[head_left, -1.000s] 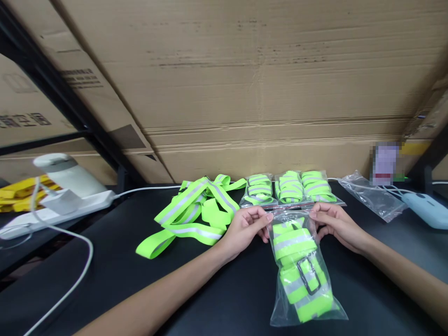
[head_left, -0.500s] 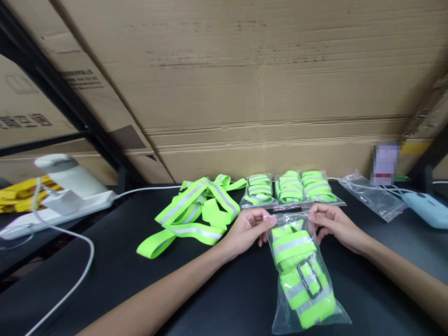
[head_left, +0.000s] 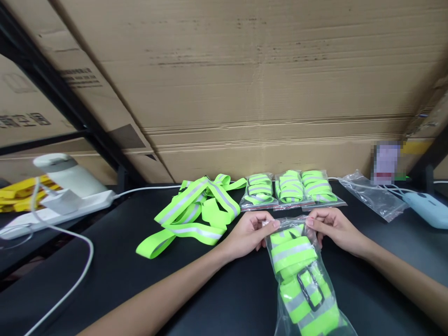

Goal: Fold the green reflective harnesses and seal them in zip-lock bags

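Observation:
A clear zip bag point(head_left: 280, 322) hangs toward me with a folded neon-green reflective strap point(head_left: 294, 254) inside; a black buckle point(head_left: 310, 289) shows through the plastic. My left hand point(head_left: 249, 233) pinches the bag's top left corner between thumb and fingers. At the top right corner, my right hand point(head_left: 334, 228) grips the same edge in a pinch. Beyond my hands, several filled bags stand in a row, among them a left bag point(head_left: 259, 189), a middle bag point(head_left: 290, 187) and a right bag point(head_left: 318, 186). Left of them lies a loose tangle of green reflective strap point(head_left: 196, 228).
A flat clear plastic bag point(head_left: 373, 193) lies at the right, beside a light-blue power bank point(head_left: 427, 210) and a blurred phone point(head_left: 386, 163). At the left are a white power strip point(head_left: 94, 203), a bottle point(head_left: 75, 175) and a trailing cable point(head_left: 91, 254). Cardboard point(head_left: 245, 93) walls the back.
The bag has come slightly down and closer to me, its lower end now passing the bottom of the picture. Both hands have shifted a little while keeping their pinch.

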The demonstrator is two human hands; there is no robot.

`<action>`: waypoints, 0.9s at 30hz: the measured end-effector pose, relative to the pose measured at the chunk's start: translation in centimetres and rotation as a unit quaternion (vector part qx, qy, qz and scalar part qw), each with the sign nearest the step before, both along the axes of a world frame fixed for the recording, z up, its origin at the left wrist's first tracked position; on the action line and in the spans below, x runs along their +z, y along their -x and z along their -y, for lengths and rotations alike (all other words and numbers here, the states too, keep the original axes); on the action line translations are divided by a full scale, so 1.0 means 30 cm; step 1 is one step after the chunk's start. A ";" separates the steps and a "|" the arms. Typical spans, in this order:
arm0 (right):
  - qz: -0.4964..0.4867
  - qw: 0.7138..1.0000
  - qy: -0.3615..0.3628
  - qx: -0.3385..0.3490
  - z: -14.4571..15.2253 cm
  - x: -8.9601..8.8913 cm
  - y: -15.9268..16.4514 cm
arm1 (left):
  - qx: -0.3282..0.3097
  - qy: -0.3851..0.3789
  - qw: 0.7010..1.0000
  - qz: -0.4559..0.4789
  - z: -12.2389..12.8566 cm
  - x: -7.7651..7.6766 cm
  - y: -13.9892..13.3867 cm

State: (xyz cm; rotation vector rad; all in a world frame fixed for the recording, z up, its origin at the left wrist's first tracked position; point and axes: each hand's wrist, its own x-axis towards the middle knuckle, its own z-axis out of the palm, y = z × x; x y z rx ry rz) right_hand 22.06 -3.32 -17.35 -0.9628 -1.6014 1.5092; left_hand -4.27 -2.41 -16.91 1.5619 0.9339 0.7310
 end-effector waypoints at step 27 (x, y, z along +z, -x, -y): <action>0.094 0.995 -0.029 0.012 0.040 -0.006 0.025 | -0.077 0.003 0.997 0.028 0.027 0.013 -0.001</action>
